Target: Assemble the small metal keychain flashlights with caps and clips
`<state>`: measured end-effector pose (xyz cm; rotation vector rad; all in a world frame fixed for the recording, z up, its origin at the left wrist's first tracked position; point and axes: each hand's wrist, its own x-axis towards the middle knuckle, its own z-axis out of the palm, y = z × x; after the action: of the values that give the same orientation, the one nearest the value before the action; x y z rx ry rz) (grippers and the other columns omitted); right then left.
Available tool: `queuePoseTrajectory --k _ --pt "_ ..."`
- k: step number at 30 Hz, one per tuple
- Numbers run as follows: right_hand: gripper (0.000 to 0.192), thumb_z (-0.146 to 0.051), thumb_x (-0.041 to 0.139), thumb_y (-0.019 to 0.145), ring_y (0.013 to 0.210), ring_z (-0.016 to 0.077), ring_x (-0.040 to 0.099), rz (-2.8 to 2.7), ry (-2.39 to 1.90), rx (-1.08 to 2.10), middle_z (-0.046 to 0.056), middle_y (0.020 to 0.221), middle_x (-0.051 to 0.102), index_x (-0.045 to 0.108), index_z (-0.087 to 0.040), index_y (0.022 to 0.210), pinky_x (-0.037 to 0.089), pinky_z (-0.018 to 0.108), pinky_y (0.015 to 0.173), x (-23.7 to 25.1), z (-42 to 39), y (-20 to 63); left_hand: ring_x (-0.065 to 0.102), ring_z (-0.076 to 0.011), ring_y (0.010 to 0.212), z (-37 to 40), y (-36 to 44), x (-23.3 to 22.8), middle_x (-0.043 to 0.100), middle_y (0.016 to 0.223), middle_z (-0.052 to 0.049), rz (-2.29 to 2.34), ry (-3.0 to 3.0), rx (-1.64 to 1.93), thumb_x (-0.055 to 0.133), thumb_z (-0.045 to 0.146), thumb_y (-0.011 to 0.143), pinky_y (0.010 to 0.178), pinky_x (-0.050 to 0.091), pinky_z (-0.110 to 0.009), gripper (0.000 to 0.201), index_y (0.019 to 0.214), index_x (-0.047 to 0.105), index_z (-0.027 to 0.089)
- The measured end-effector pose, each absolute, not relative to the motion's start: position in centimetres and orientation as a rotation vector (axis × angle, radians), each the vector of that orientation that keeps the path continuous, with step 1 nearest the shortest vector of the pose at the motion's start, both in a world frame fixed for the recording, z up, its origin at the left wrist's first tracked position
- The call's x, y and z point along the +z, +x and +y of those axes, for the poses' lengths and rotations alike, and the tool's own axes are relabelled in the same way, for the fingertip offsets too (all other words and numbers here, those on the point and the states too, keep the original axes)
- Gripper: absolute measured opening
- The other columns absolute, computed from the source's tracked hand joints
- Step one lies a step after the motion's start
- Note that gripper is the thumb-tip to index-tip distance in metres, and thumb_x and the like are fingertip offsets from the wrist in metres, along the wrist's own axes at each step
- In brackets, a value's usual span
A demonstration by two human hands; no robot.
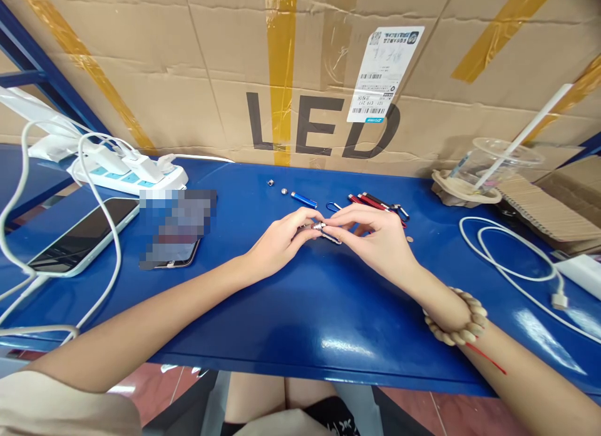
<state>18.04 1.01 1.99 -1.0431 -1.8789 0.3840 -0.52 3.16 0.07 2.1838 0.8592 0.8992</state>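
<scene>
Both hands meet over the blue tabletop [263, 323], fingertips pinched. A small silver metal piece [318, 225] sits between them; its exact kind is too small to tell. My left hand [279, 238] grips it from the left by thumb and fingers, and my right hand [378, 232] pinches its right end. Just beyond lies a slim blue tube [304, 200], with two tiny silver caps [284, 191] to its left. A blue loop [333, 207] shows behind my right fingers. Several slim red and black tubes [373, 201] lie behind my right hand, partly covered by it.
A large cardboard box [211, 66] stands along the back. To the left are a white power strip [154, 184], a phone [89, 235], a second dark device [178, 235] and loose white cables. On the right are a coiled white cable [507, 260], a clear cup [498, 157] and corrugated cardboard [549, 207].
</scene>
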Motion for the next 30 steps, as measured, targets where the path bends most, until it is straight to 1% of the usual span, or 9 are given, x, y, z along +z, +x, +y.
queuePoseTrajectory --k 4,8,12,16,18,20,22,24,30 --pt "0.007 -0.024 0.069 0.074 0.064 0.0118 0.062 -1.866 -1.014 0.446 0.004 0.076 0.07 0.072 -0.017 0.072 0.043 0.019 0.044 1.89 1.06 18.01 0.066 -0.0122 0.081 3.16 -0.57 0.02 0.067 0.093 0.0 0.844 2.176 0.903 0.044 0.029 0.091 0.077 0.048 -0.022 0.017 0.105 0.049 0.021" --pt "0.01 -0.026 0.068 0.076 0.066 0.0121 0.062 -1.888 -1.009 0.519 0.005 0.08 0.069 0.073 -0.018 0.075 0.044 0.02 0.045 1.94 0.96 18.05 0.065 -0.0118 0.079 3.2 -0.57 -0.06 0.066 0.09 0.001 0.82 2.162 0.913 0.045 0.029 0.091 0.075 0.047 -0.021 0.016 0.104 0.048 0.022" --pt "0.016 -0.03 0.064 0.079 0.064 0.0112 0.061 -1.897 -1.071 0.553 0.005 0.088 0.067 0.073 -0.02 0.087 0.047 0.021 0.047 2.08 0.85 18.09 0.061 -0.0115 0.073 3.26 -0.43 -0.09 0.063 0.081 0.002 0.843 2.113 0.981 0.045 0.027 0.09 0.071 0.046 -0.023 0.013 0.102 0.045 0.021" --pt "0.023 -0.03 0.059 0.083 0.062 0.0101 0.059 -1.942 -1.183 0.486 0.004 0.088 0.065 0.068 -0.02 0.101 0.048 0.02 0.048 1.9 0.88 18.1 0.054 -0.0098 0.066 3.35 -0.32 -0.22 0.056 0.075 0.003 0.895 2.05 1.154 0.037 0.026 0.092 0.068 0.044 -0.023 0.011 0.101 0.037 0.02" --pt "0.023 -0.029 0.058 0.084 0.07 0.012 0.06 -2.061 -1.198 0.432 0.005 0.094 0.066 0.067 -0.021 0.103 0.05 0.022 0.054 1.62 0.92 18.1 0.052 -0.0096 0.066 3.37 -0.33 -0.31 0.055 0.076 0.002 0.927 2.04 1.201 0.035 0.027 0.093 0.069 0.043 -0.023 0.01 0.101 0.035 0.02" --pt "0.023 -0.029 0.055 0.086 0.086 0.0157 0.061 -2.206 -1.155 0.381 0.005 0.105 0.065 0.066 -0.022 0.105 0.053 0.026 0.068 1.32 0.92 18.09 0.052 -0.0099 0.069 3.39 -0.36 -0.36 0.054 0.077 0.002 0.957 2.037 1.22 0.034 0.028 0.094 0.07 0.043 -0.024 0.011 0.102 0.034 0.02" --pt "0.026 -0.029 0.051 0.088 0.103 0.0188 0.057 -2.346 -1.064 0.344 0.005 0.116 0.061 0.063 -0.024 0.111 0.049 0.033 0.086 1.12 0.86 18.04 0.053 -0.0103 0.071 3.4 -0.38 -0.38 0.054 0.078 0.002 0.967 2.034 1.224 0.032 0.028 0.095 0.071 0.042 -0.024 0.011 0.103 0.034 0.021" --pt "0.03 -0.027 0.047 0.091 0.113 0.0204 0.052 -2.471 -0.988 0.315 0.005 0.124 0.058 0.06 -0.025 0.117 0.043 0.039 0.096 1.1 0.73 17.97 0.053 -0.0103 0.072 3.42 -0.37 -0.38 0.053 0.078 0.002 0.966 2.036 1.221 0.032 0.028 0.095 0.072 0.042 -0.024 0.011 0.103 0.035 0.021" --pt "0.033 -0.024 0.039 0.094 0.116 0.0214 0.049 -2.627 -0.964 0.281 0.006 0.127 0.057 0.057 -0.026 0.122 0.04 0.042 0.095 1.37 0.45 17.79 0.052 -0.0101 0.07 3.43 -0.35 -0.36 0.053 0.076 0.003 0.975 2.056 1.207 0.032 0.028 0.095 0.074 0.041 -0.025 0.011 0.102 0.035 0.021"
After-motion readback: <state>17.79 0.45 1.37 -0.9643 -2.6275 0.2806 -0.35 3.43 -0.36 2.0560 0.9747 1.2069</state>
